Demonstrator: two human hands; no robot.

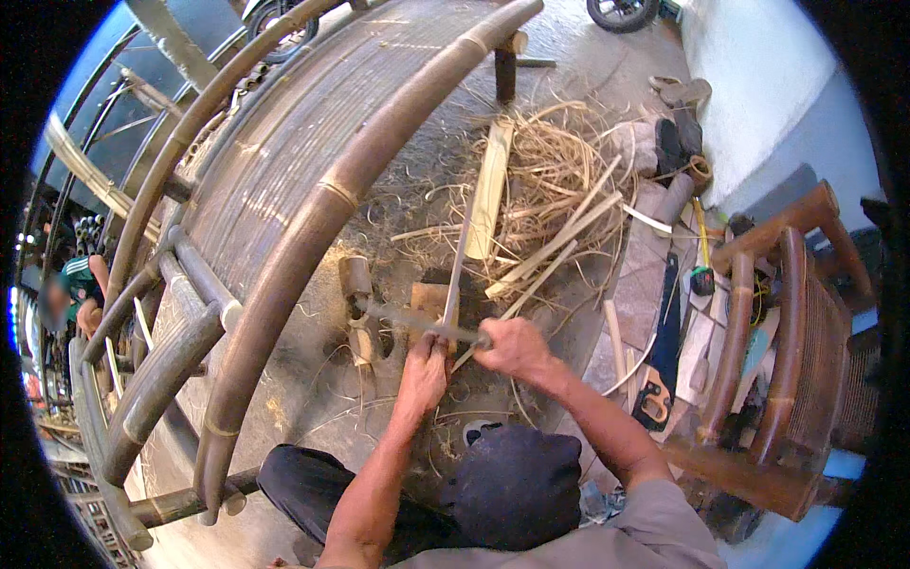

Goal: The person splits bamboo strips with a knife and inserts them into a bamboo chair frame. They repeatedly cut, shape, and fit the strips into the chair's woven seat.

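My left hand (426, 368) is closed around the near end of a long, narrow bamboo strip (461, 247), which points away from me. In my right hand (518, 351) is the handle of a long-bladed knife (408, 317). Its blade reaches to the left, crossing the strip just ahead of my left fingers. Beneath them stands a short bamboo block (428, 298). Farther out, a wide split bamboo piece (489, 190) lies beside the strip. Short bamboo sections (355, 276) rest on the floor left of the blade.
A large bamboo bench (313, 209) fills the left side. Curly shavings (559, 180) heap up ahead. To the right lie a handsaw (667, 332) and a tape measure (701, 281), beside a bamboo chair (782, 351). Another person (87, 284) is at far left.
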